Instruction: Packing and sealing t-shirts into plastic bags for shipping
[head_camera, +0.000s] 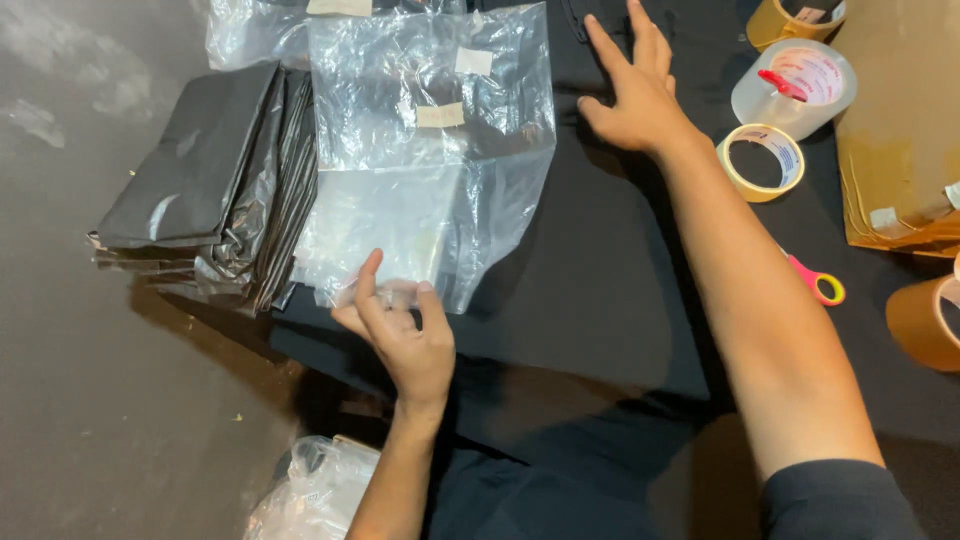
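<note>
Head view, looking down on a black cloth (590, 270) spread as a work surface. We see the left hand (400, 335) at the near edge of a stack of clear bags (430, 160); its thumb and fingers pinch the lower corner of the top bag, apparently to peel one sheet from those beneath, since thin film of this kind clings to itself. The bags lie flat on the left part of the cloth, their mouths pointing away from us, and small pale labels sit on their upper halves. The right hand (630, 90) is released and holds nothing: it lies palm down, fingers spread, on the cloth just right of the stack and apart from it, which we read as a brace to keep the cloth from sliding. Left of the clear bags, touching their edge, rests a pile of folded black bags (210, 170), kept separate by kind. To the right of the right forearm we note a tan tape roll (762, 160) lying flat, a larger clear tape roll (797, 85) just beyond it, and a third roll at the top edge; a brown roll shows at the right border. Pink-and-yellow scissors (820, 283) peep out beside the forearm, their blades hidden. Brown cardboard sheets (900, 130) fill the upper right corner. A crumpled clear bag (315, 490) sits below the table's near edge.
</note>
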